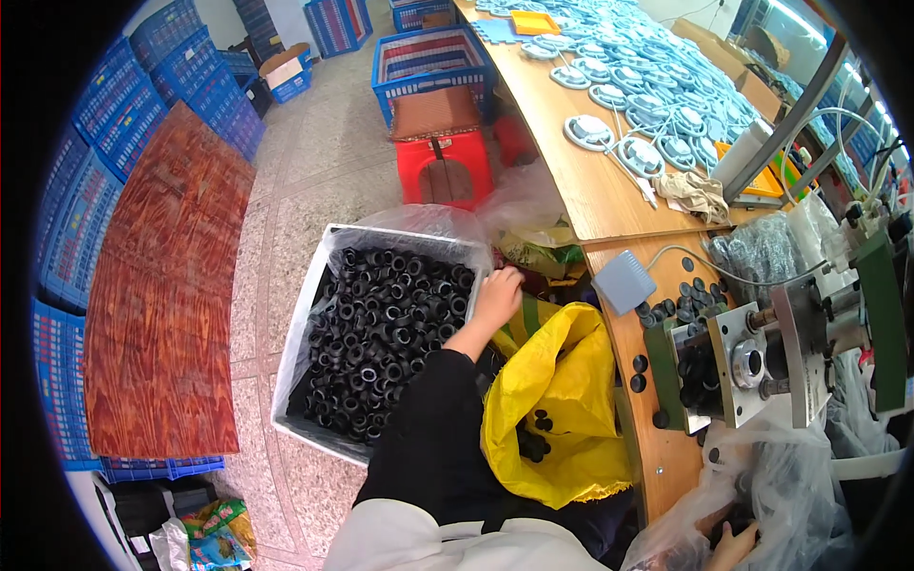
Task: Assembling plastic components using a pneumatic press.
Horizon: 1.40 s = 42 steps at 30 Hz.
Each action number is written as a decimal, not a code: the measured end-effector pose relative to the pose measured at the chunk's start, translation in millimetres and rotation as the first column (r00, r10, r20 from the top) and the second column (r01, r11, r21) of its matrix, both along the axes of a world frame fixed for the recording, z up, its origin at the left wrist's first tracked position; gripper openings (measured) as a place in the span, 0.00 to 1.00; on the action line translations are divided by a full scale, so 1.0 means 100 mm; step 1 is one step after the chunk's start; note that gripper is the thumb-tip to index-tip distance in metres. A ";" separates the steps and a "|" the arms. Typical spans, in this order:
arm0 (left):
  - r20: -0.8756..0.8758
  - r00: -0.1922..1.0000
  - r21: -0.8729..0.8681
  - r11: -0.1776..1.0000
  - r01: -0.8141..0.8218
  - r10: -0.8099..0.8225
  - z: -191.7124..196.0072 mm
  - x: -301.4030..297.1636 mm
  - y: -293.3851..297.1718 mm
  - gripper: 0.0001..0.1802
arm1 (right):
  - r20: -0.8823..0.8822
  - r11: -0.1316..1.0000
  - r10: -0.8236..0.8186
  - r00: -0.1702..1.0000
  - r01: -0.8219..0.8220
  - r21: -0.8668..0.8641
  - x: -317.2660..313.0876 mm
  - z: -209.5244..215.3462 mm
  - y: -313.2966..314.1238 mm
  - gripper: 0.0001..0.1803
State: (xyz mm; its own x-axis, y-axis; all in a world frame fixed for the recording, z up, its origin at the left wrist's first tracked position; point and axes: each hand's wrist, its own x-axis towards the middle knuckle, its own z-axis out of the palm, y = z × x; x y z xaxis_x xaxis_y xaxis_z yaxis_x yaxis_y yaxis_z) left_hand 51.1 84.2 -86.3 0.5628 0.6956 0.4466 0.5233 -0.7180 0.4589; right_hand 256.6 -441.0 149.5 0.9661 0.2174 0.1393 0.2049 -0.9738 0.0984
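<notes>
A white box lined with clear plastic holds many black rings. My left hand is at its right rim, fingers curled; what they grip, if anything, is hidden. At the lower right edge my right hand is among clear plastic bags, its fingers bent around a dark part that shows only partly. Between my hands stands an open yellow sack with a few round black pieces inside. A metal press fixture with green end plates stands on the wooden bench, above my right hand.
Loose black discs and a grey box-shaped device with a cable lie on the bench. Beyond are many light-blue corded round units. A red stool, blue crates and a reddish wooden board stand around the floor.
</notes>
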 end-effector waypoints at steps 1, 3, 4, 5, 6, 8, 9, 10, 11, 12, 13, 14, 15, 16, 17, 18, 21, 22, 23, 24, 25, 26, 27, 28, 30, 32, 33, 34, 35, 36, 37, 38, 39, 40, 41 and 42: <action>-0.241 0.967 0.022 0.995 0.094 -0.086 -0.20 -0.06 0.11 0.11 | -0.012 0.997 -0.020 1.000 0.020 0.079 0.04 -0.03 -0.06 0.40; -0.465 0.843 -0.048 0.959 0.279 -0.268 -0.62 -0.12 0.23 0.15 | -0.024 0.986 -0.060 0.998 0.063 0.153 0.04 -0.07 -0.07 0.39; -0.583 0.757 -0.055 0.944 0.327 -0.296 -0.71 -0.13 0.26 0.13 | 0.022 0.989 -0.046 0.999 0.043 0.143 0.01 -0.05 -0.05 0.38; -0.581 0.751 -0.060 0.937 0.343 -0.313 -0.86 -0.14 0.27 0.13 | 0.068 0.991 -0.032 0.997 0.022 0.132 -0.01 -0.05 -0.04 0.37; -0.660 0.695 -0.049 0.939 0.339 -0.286 -1.09 -0.19 0.30 0.11 | 0.067 0.991 -0.042 0.997 0.033 0.133 0.00 -0.07 -0.07 0.37; -0.756 0.611 -0.013 0.940 0.342 -0.233 -1.49 -0.29 0.34 0.09 | 0.045 0.978 -0.057 0.997 0.047 0.201 0.06 -0.15 -0.19 0.36; -0.779 0.590 0.010 0.936 0.352 -0.213 -1.62 -0.32 0.33 0.09 | 0.048 0.977 -0.071 0.996 0.060 0.203 0.06 -0.15 -0.19 0.36; -0.805 0.553 -0.008 0.935 0.353 -0.216 -1.64 -0.30 0.31 0.09 | 0.016 0.975 -0.083 0.996 0.078 0.210 0.05 -0.13 -0.19 0.36; -0.817 0.519 -0.072 0.938 0.340 -0.251 -1.65 -0.26 0.30 0.09 | -0.015 0.971 -0.094 0.995 0.095 0.218 0.05 -0.12 -0.19 0.36; -0.819 0.527 -0.038 0.938 0.344 -0.226 -1.71 -0.37 0.33 0.10 | -0.020 0.970 -0.096 0.995 0.098 0.221 0.04 -0.10 -0.18 0.36; -0.819 0.534 -0.009 0.936 0.352 -0.208 -1.76 -0.42 0.34 0.10 | -0.019 0.975 -0.106 0.994 0.108 0.192 0.02 -0.08 -0.14 0.36; -0.821 0.530 -0.011 0.934 0.357 -0.212 -1.82 -0.43 0.35 0.10 | -0.018 0.980 -0.115 0.993 0.116 0.164 0.01 -0.06 -0.11 0.36; -0.825 0.524 -0.005 0.930 0.367 -0.211 -1.85 -0.42 0.36 0.10 | -0.020 0.979 -0.122 0.992 0.124 0.163 -0.01 -0.03 -0.06 0.36; -0.830 0.518 0.003 0.926 0.377 -0.208 -1.87 -0.42 0.38 0.10 | -0.034 0.974 -0.107 0.994 0.111 0.196 -0.02 0.00 0.00 0.37; -0.831 0.515 0.002 0.924 0.382 -0.211 -1.89 -0.43 0.39 0.10 | -0.046 0.968 -0.090 0.995 0.098 0.230 -0.04 0.02 0.04 0.37; -0.830 0.519 -0.006 0.935 0.355 -0.203 -1.91 -0.42 0.37 0.10 | -0.045 0.968 -0.094 0.995 0.102 0.230 -0.02 0.01 0.03 0.37; -0.846 0.500 -0.037 0.955 0.295 -0.187 -1.85 -0.28 0.30 0.11 | -0.033 0.990 -0.080 0.996 0.083 0.110 -0.03 0.03 0.03 0.38; -0.866 0.472 -0.052 0.967 0.250 -0.168 -1.81 -0.23 0.29 0.11 | 0.003 0.991 -0.059 0.998 0.059 0.124 -0.08 0.08 0.16 0.35; -0.864 0.472 -0.051 0.963 0.264 -0.175 -1.76 -0.21 0.24 0.11 | 0.039 0.990 -0.041 0.998 0.035 0.137 -0.13 0.10 0.20 0.32; -0.865 0.475 -0.052 0.970 0.237 -0.162 -1.73 -0.22 0.23 0.11 | -0.096 0.903 -0.045 0.994 0.082 0.422 0.06 -0.15 -0.12 0.30; -0.865 0.478 -0.053 0.976 0.211 -0.150 -1.69 -0.24 0.25 0.11 | -0.084 0.900 -0.051 0.995 0.082 0.427 0.16 -0.35 -0.51 0.30; -0.846 0.515 -0.024 0.974 0.223 -0.139 -1.61 -0.29 0.30 0.11 | -0.094 0.870 -0.030 0.995 0.073 0.488 0.14 -0.35 -0.49 0.29; -0.814 0.572 0.015 0.981 0.191 -0.099 -1.48 -0.38 0.31 0.10 | -0.103 0.841 -0.010 0.995 0.064 0.538 0.10 -0.30 -0.44 0.29; -0.747 0.664 0.020 0.998 0.066 -0.029 -1.35 -0.45 0.35 0.10 | -0.104 0.841 -0.014 0.994 0.068 0.537 0.07 -0.29 -0.37 0.29; -0.401 0.915 -0.073 0.994 -0.086 0.050 -0.97 -0.25 0.23 0.08 | -0.017 0.834 -0.057 0.998 0.057 0.549 -0.04 -0.25 -0.31 0.24; 0.172 0.982 -0.159 0.986 -0.055 0.083 -0.39 -0.08 0.02 0.05 | -0.084 0.730 -0.080 0.993 0.116 0.673 -0.15 -0.13 -0.10 0.24; 0.241 0.967 -0.230 0.973 -0.024 0.081 -0.11 -0.10 -0.08 0.04 | -0.157 0.598 -0.050 0.986 0.155 0.786 -0.18 -0.10 -0.02 0.25; 0.291 0.956 -0.254 0.966 0.045 0.032 0.21 -0.12 -0.26 0.04 | -0.155 0.596 -0.065 0.986 0.163 0.786 -0.19 -0.11 0.01 0.25; 0.339 0.941 -0.272 0.956 0.110 -0.011 0.49 -0.16 -0.47 0.05 | -0.180 0.516 -0.009 0.984 0.159 0.842 -0.20 -0.14 0.01 0.25; 0.346 0.932 -0.227 0.954 0.198 -0.111 0.64 -0.21 -0.67 0.06 | -0.198 0.429 0.053 0.979 0.157 0.890 -0.21 -0.15 0.02 0.25; 0.346 0.915 -0.181 0.942 0.284 -0.209 0.70 -0.27 -0.88 0.07 | -0.200 0.425 0.047 0.979 0.161 0.891 -0.21 -0.16 0.01 0.25; 0.251 0.889 -0.138 0.895 0.423 -0.382 0.69 -0.31 -1.07 0.10 | -0.207 0.372 0.121 0.971 0.149 0.916 -0.21 -0.15 0.00 0.25; 0.145 0.832 -0.105 0.827 0.552 -0.536 0.70 -0.35 -1.22 0.13 | -0.207 0.313 0.200 0.958 0.138 0.940 -0.22 -0.15 0.01 0.25; 0.144 0.828 -0.099 0.825 0.557 -0.542 0.73 -0.32 -1.37 0.13 | -0.183 0.296 0.225 0.957 0.111 0.949 -0.24 -0.16 0.02 0.26; 0.033 0.855 -0.055 0.853 0.519 -0.518 0.78 -0.29 -1.53 0.19 | -0.178 0.290 0.221 0.959 0.110 0.951 -0.25 -0.17 0.02 0.26; -0.079 0.873 -0.008 0.876 0.482 -0.481 0.82 -0.30 -1.63 0.26 | -0.178 0.352 0.228 0.957 0.089 0.932 -0.28 -0.17 0.00 0.27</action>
